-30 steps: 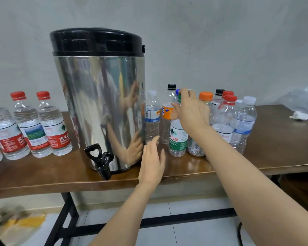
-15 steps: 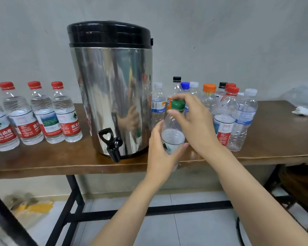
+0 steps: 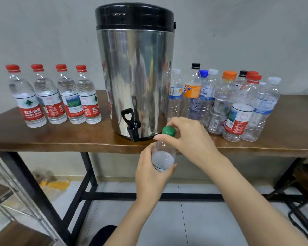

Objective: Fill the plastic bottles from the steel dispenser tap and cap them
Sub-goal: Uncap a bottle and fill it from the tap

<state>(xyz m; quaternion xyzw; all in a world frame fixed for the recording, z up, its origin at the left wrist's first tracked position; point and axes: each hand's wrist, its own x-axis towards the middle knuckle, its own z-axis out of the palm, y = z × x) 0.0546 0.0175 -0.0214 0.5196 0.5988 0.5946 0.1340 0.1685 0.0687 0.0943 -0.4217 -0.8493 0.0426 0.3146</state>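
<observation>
"Why did the steel dispenser (image 3: pixel 134 77) sit at the edge of the table (image 3: pixel 60 139)?"

"So bottles fit under its tap (image 3: pixel 132 128). The left hand (image 3: pixel 149 173) gripped the bottle (image 3: pixel 163 157) near the tap, steadying it. The right hand (image 3: pixel 190 137) pinched the green cap (image 3: pixel 169 130), maybe to twist it."

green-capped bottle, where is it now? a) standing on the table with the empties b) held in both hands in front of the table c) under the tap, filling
b: the left hand grips the green-capped bottle by its body and the right hand pinches its cap, off the table.
</observation>
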